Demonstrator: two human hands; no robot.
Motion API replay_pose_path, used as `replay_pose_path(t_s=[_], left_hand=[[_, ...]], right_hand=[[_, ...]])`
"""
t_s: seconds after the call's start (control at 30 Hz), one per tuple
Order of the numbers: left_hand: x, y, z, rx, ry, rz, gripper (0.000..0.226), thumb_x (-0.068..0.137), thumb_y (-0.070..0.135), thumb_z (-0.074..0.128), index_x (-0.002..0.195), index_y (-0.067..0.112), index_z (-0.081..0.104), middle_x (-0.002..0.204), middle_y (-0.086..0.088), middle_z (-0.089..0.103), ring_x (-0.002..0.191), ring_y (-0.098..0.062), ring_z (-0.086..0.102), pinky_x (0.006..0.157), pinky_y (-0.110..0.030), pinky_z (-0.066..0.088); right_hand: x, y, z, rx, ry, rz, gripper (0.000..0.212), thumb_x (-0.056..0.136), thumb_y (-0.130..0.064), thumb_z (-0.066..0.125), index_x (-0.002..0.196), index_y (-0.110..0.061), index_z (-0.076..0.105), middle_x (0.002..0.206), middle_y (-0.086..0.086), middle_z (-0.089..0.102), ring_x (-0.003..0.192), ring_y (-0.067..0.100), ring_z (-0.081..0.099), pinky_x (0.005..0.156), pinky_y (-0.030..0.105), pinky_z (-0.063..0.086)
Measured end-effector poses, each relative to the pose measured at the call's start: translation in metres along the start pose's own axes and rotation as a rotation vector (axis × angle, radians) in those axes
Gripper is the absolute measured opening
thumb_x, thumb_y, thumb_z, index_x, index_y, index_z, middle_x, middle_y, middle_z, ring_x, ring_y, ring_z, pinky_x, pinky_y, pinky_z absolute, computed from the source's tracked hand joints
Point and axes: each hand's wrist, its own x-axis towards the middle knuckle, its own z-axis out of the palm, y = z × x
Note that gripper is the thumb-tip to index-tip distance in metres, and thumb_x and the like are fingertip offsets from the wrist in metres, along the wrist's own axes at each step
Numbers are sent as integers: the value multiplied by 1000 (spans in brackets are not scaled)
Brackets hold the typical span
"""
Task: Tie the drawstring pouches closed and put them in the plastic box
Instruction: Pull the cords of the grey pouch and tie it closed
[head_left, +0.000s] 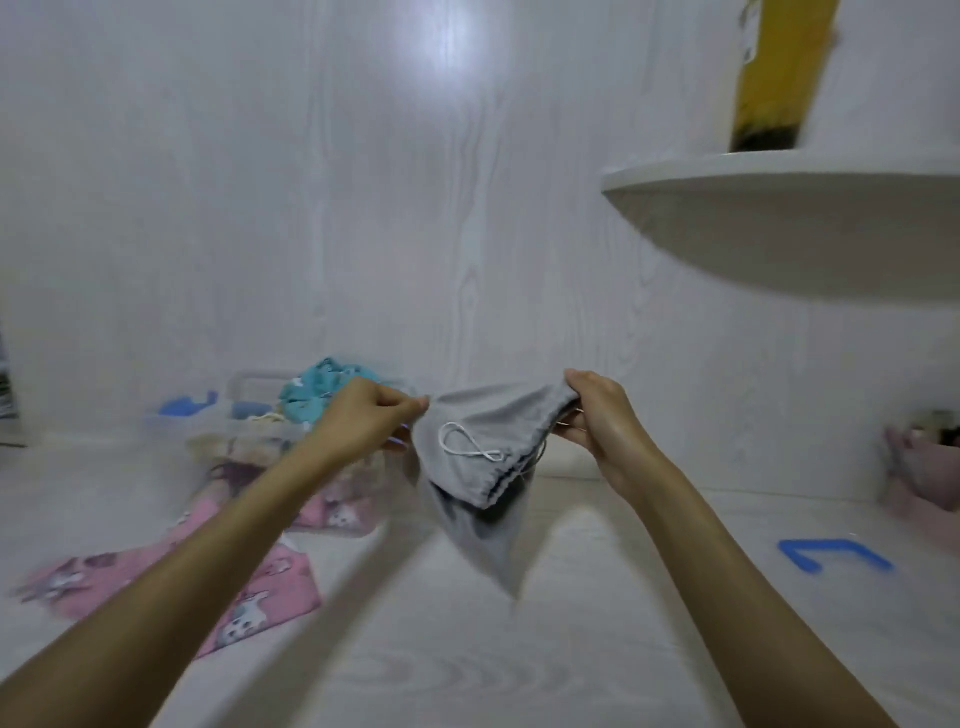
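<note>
White woodgrain counter (467, 649) against a wall. Left hand (358, 421) and right hand (597, 415) are each pinching the grey pouch (467, 467) mouth, cord hanging untied. Plastic box (244, 415) is holding several pouches; pink pouches (260, 597) are waiting.

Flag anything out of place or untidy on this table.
Two pink pouches lie loose and flat on the table, outside the plastic box. The grey pouch held by both hands has its white drawstring looped, untied.
</note>
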Motion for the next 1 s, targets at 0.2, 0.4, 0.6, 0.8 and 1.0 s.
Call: replay_pose_path(t_s=[0.2, 0.4, 0.6, 0.8, 1.0], left_hand=[[26, -32, 80, 313, 20, 1, 34, 87, 25, 58, 115, 8, 64, 105, -12, 68, 97, -23, 64, 90, -39, 51], [-14, -72, 123, 408, -70, 118, 30, 88, 23, 53, 116, 31, 58, 118, 8, 61, 112, -14, 57, 87, -29, 44], [-29, -88, 118, 508, -228, 145, 34, 76, 27, 54, 108, 34, 63, 104, 14, 68, 96, -13, 62, 76, -26, 48], [-47, -103, 95, 610, -53, 235, 28, 85, 43, 55, 113, 41, 59, 113, 21, 55, 102, -6, 56, 75, -23, 42], [-49, -106, 75, 475, 66, 210, 23, 71, 46, 74, 90, 35, 69, 104, 25, 59, 91, -6, 62, 77, -31, 49]], right_hand=[[15, 39, -36, 25, 70, 213, 18, 98, -14, 42, 96, -4, 57, 92, 14, 62, 76, 20, 60, 57, 23, 54], [3, 90, -44, 146, -263, 351, 30, 96, -7, 38, 111, -8, 64, 113, 13, 67, 100, 25, 63, 81, 31, 54], [-13, 113, -33, -554, -468, 90, 34, 89, 2, 38, 106, -15, 62, 99, 2, 64, 85, 3, 58, 73, 15, 41], [-15, 142, -27, -905, -261, -194, 13, 84, -19, 61, 93, -11, 66, 89, 4, 67, 84, 21, 61, 66, 29, 43], [-29, 145, -51, -1014, -141, -172, 12, 87, -29, 63, 89, -35, 73, 76, -16, 64, 69, -1, 56, 60, 9, 40]])
